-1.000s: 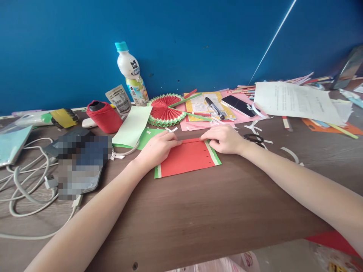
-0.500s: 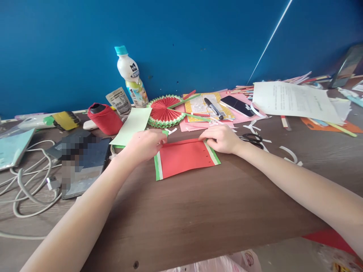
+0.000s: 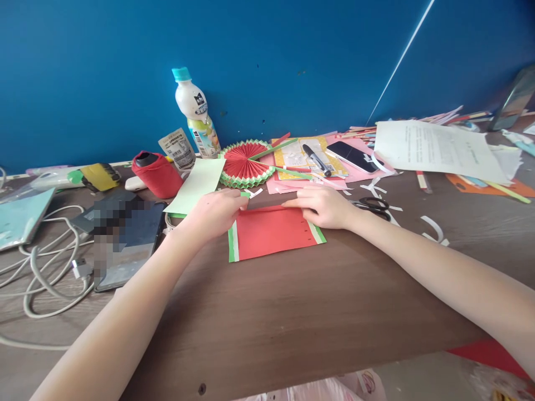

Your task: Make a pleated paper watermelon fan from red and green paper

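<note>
A red sheet of paper (image 3: pixel 271 236) with green and white strips along its two short sides lies on the desk before me, its far edge folded up. My left hand (image 3: pixel 217 211) is closed on the far left corner of the sheet, the fingertips partly hidden. At the far right, my right hand (image 3: pixel 324 207) pinches the folded edge, with its index finger stretched along the fold and the thumb beneath. Small dark marks show near the right strip. Just behind the sheet sits a round pleated paper fan (image 3: pixel 246 161) in red and green.
Black scissors (image 3: pixel 371 206) and paper scraps lie right of my right hand. Behind are a marker (image 3: pixel 316 160), a phone (image 3: pixel 351 155) and a printed sheet (image 3: pixel 438 147). Leftward stand a bottle (image 3: pixel 196 114), a red-covered object (image 3: pixel 156 175), pale green paper (image 3: pixel 196 186) and white cables (image 3: pixel 35 278).
My right hand has slid a little left along the folded edge, its index finger now stretched out further. The left hand stays at its corner. The view has shifted slightly.
</note>
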`<state>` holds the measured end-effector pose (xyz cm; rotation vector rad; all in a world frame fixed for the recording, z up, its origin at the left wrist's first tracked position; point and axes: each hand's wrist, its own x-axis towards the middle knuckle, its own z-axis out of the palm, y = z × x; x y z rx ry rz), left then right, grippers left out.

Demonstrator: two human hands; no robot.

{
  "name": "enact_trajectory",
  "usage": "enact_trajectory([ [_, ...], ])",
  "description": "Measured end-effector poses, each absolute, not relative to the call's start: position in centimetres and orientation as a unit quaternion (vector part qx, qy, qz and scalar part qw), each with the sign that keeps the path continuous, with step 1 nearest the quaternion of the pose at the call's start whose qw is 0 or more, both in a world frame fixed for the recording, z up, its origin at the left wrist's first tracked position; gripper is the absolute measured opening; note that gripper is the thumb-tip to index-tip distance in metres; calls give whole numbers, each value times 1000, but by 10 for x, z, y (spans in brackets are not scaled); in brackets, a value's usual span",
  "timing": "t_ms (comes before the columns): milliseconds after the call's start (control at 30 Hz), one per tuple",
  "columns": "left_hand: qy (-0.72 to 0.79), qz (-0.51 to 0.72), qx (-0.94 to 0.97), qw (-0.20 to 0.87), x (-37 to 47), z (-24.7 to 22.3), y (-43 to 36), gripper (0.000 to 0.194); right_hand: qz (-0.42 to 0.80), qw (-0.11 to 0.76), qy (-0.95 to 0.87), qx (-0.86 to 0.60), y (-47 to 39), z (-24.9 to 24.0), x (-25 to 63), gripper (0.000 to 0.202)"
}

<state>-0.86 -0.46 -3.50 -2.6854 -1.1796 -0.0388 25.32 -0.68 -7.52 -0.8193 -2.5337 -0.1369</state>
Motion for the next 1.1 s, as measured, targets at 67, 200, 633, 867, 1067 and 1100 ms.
enact_trajectory([
  [67,-382,-19,-914,137,-9,-37,-3,20,-68,215,-934,-279,-6,-76,252,32],
  [200,-350,-27,-922,165,-9,-41,-3,20,-96,217,-938,-254,-4,-76,250,30],
  [633,-327,-69,-930,155,8,-49,-9,22,-39,181,-939,-291,-13,-77,234,45],
  [867,-369,-63,-927,21,-2,-40,-6,23,-24,171,-938,-301,-11,-77,234,49],
  [1067,-363,-74,-929,20,-2,-43,-5,24,-16,184,-937,-298,-10,-78,234,49],
  [1100,-362,-74,-929,24,-2,-43,-5,24,-16,185,-936,-298,-10,-78,235,49],
])
